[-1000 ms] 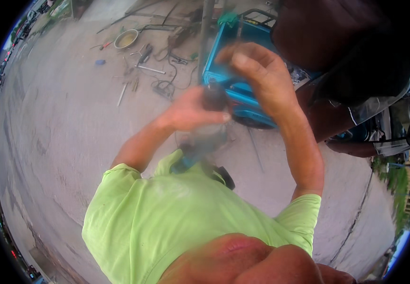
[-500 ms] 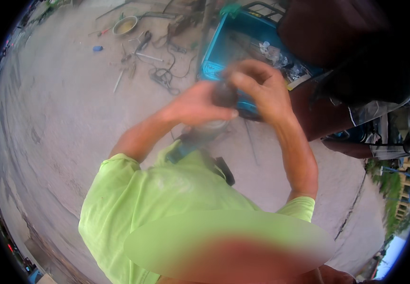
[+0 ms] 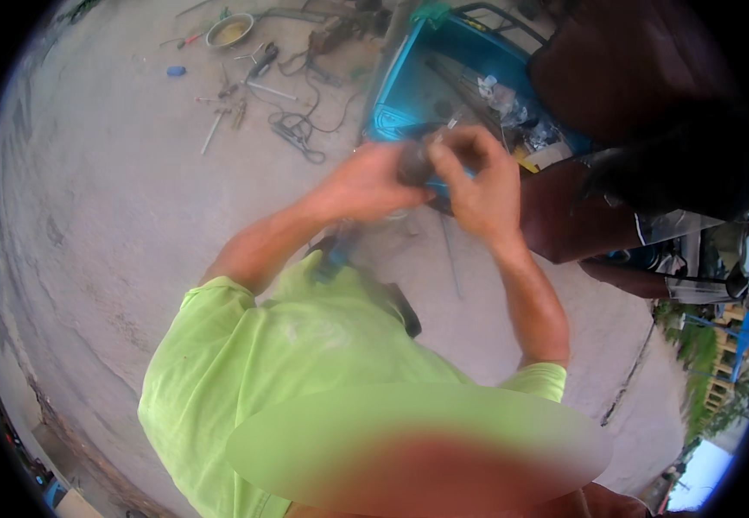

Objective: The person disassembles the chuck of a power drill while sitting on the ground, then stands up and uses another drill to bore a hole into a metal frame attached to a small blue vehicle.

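My left hand [image 3: 373, 183] is wrapped round a dark, rounded object [image 3: 414, 164], blurred and too unclear to name. Close against its right side, my right hand [image 3: 485, 181] is bent in a pinch, thumb against the curled fingers. A small pale, shiny piece [image 3: 452, 123] shows just above those fingertips; whether they grip it I cannot tell. Both hands are raised in front of the near edge of a blue open box [image 3: 389, 121]. Under my left forearm, a bluish, blurred shape [image 3: 331, 263] lies by my green shirt.
Crumpled plastic and scraps [image 3: 513, 108] lie inside the blue box. Dark brown panels [image 3: 573, 203] stand to its right. On the concrete ahead are a round basin [image 3: 229, 31], a tangled cable [image 3: 295, 134], several rods and tools [image 3: 234, 108], and a small blue item [image 3: 176, 71].
Both hands stay together at the dark object, with the right hand slightly lower and its fingers shifted. The surroundings have moved a little in the picture.
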Available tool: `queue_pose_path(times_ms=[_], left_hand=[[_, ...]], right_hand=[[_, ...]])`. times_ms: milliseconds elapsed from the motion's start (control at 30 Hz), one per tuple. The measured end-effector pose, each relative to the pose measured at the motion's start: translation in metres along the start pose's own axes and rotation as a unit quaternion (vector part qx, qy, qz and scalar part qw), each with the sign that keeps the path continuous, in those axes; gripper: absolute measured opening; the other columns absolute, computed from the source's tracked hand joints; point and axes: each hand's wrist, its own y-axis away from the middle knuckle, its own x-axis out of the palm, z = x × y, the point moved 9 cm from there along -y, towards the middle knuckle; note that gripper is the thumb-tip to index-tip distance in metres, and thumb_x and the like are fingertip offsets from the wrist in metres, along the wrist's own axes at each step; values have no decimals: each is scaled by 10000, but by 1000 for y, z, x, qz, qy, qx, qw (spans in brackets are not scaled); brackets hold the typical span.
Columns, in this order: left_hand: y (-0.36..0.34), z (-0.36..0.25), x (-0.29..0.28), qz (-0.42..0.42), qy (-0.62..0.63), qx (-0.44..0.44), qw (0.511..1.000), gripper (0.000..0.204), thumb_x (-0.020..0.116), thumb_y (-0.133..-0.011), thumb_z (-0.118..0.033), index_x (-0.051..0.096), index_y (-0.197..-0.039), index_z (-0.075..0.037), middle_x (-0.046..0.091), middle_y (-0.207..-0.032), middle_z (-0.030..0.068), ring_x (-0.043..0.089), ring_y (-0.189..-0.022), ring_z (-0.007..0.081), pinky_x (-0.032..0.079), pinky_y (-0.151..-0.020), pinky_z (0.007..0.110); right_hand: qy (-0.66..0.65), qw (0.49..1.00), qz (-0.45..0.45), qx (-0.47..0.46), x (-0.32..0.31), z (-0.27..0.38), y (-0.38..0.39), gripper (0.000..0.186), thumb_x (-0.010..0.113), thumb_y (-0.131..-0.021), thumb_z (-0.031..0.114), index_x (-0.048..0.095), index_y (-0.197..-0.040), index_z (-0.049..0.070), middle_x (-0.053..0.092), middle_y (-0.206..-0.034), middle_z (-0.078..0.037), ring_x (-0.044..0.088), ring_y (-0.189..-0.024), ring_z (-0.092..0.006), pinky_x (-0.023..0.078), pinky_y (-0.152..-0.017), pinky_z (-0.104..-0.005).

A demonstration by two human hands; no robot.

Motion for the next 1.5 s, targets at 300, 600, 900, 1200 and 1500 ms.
queue_pose_path(times_ms=[300, 600, 900, 1200, 1500], left_hand=[[-5, -9, -5, -12, 53, 35, 998, 523, 769, -787, -228, 637, -1253, -29, 739, -1061, 122, 696, -971, 194, 540, -878, 348], [-17, -44, -18, -30, 114, 56, 991, 382, 795, -834, -212, 661, -1127, -8, 711, -1012, 52, 650, -943, 126, 530, -860, 315], [-50, -108, -35, -27, 201, 165, 965, 338, 773, -834, -158, 642, -1097, 9, 713, -996, 108, 676, -934, 185, 535, -864, 342], [-79, -187, -51, 28, 247, 242, 938, 347, 724, -834, -135, 616, -1113, 40, 704, -1005, 186, 706, -1001, 302, 564, -906, 435], [-134, -220, -85, 74, 334, 324, 882, 396, 673, -847, -243, 618, -1100, 57, 695, -1022, 222, 708, -990, 348, 572, -877, 446]], right_hand=[[-8, 1000, -16, -5, 5, 3, -3, 241, 727, -874, 135, 688, -1056, -18, 713, -1013, -117, 705, -933, -196, 574, -817, -332], [-126, 981, -143, -27, -41, -19, 20, 379, 734, -873, 119, 633, -1217, -7, 694, -1149, -107, 668, -1057, -198, 507, -959, -330], [-490, 860, -86, 113, 34, -177, 87, 905, 768, -805, 562, 441, -1447, 14, 556, -1376, -115, 540, -1247, -231, 452, -1027, -391], [-478, 863, 159, 19, 21, -75, 18, 946, 843, -717, 471, 449, -1421, -23, 613, -1289, -134, 634, -1114, -249, 508, -972, -398], [-437, 897, 65, -27, -29, -59, -55, 865, 858, -705, 426, 498, -1364, -3, 628, -1209, -145, 641, -1086, -269, 540, -923, -419]])
